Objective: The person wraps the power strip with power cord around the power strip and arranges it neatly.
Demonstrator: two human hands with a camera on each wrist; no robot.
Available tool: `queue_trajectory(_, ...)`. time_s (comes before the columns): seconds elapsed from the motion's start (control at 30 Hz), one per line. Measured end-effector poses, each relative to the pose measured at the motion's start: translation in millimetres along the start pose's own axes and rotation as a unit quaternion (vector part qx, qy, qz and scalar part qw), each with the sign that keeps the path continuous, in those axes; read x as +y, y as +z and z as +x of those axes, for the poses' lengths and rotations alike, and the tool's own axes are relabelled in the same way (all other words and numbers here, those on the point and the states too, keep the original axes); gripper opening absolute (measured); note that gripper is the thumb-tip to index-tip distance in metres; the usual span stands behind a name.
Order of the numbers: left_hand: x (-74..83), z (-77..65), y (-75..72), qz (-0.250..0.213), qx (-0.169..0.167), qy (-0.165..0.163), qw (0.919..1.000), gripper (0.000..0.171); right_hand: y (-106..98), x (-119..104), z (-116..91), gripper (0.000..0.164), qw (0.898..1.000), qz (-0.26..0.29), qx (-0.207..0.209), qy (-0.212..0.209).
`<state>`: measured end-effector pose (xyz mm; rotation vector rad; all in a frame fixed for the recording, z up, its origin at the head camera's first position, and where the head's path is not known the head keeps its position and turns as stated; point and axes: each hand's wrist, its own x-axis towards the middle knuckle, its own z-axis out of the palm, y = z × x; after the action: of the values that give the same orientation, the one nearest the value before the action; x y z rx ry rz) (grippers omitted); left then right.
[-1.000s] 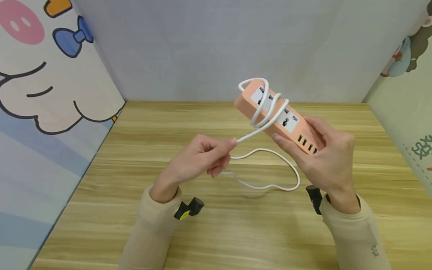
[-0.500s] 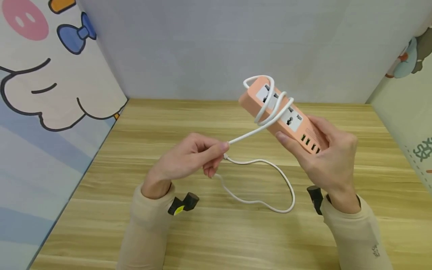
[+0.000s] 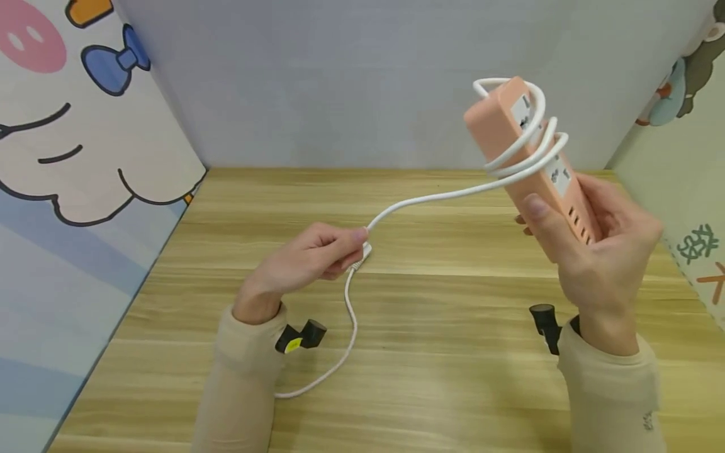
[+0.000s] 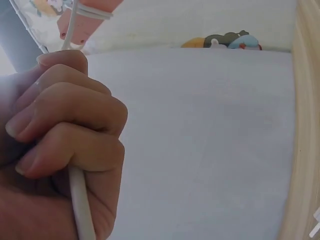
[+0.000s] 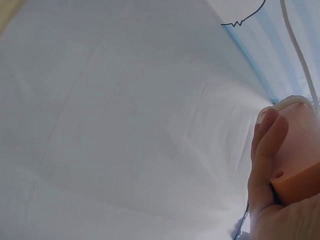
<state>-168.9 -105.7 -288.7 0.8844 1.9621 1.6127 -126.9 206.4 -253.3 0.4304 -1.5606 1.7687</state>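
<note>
My right hand (image 3: 612,251) grips the lower end of a peach-coloured power strip (image 3: 540,185), held tilted above the table. Its white cord (image 3: 433,198) loops several times around the upper part. From there the cord runs left to my left hand (image 3: 314,258), which pinches it between thumb and curled fingers. In the left wrist view, fingers (image 4: 75,105) wrap around the white cord (image 4: 80,200). Just below that hand shows a small white end piece (image 3: 366,250) with a ribbed neck; its kind is unclear. A thinner white cord (image 3: 352,314) trails from it toward the left sleeve.
The wood-grain table (image 3: 442,377) stretches under both hands. A plain pale wall (image 3: 351,82) rises behind it. Cartoon-printed panels (image 3: 102,170) stand at the left and right sides. A small black wrist device (image 3: 303,336) sits at each cuff.
My right hand has moved right and up with the power strip, which now stands more upright. The cord between the hands is longer and slacker, and the thinner cord has swung down and left.
</note>
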Motion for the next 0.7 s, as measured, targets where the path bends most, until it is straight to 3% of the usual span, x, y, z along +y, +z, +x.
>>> queue_trajectory(0.2,-2.5,5.7,1.2,0.022,0.034,-0.042,0.9983,0.051,2,-2,-2,0.032,1.000,-0.003,-0.025,0.009)
queue_trajectory(0.43,-6.5,10.0,1.4,0.053,0.103,-0.048,0.9921,0.053,1,-2,-6,0.030,0.997,-0.009,-0.076,0.028)
queue_trajectory(0.53,-9.1,11.3,1.3,0.065,0.141,-0.063,0.9859,0.055,1,-1,-8,0.033,0.994,-0.018,-0.102,0.037)
queue_trajectory(0.7,-12.0,12.8,1.1,0.094,0.218,-0.115,0.9646,0.061,1,0,-10,0.038,0.986,-0.046,-0.155,0.032)
